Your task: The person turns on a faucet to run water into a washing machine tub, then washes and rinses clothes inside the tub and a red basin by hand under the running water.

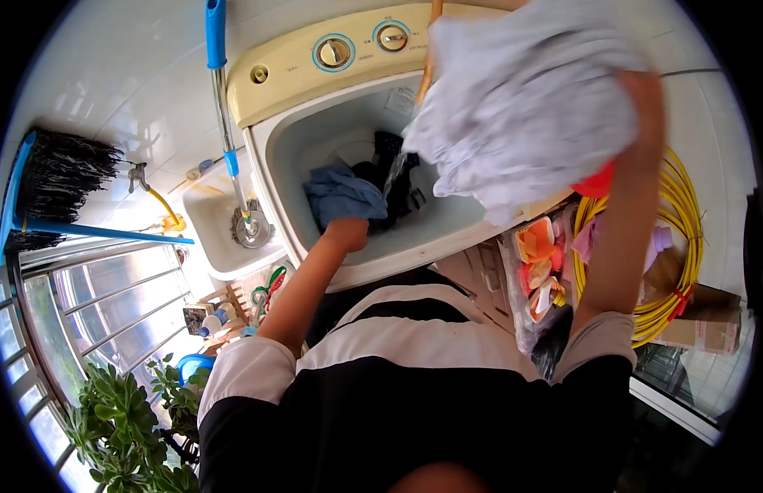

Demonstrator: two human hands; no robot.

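Observation:
My left hand reaches into the tub of a washing machine, closed on a bunched blue garment. Beside that garment lie dark clothes on the tub floor. Raised over the tub's right side is a light grey-white garment, blurred by motion. My right hand holds it up, though its fingers are mostly hidden by the cloth. A thin stream of water runs down from an orange-brown hose into the tub.
Left of the machine stands a white sink with a blue-handled mop leaning across it. A coiled yellow hose hangs at right, near a bag of orange and pink items. Plants grow by the window at lower left.

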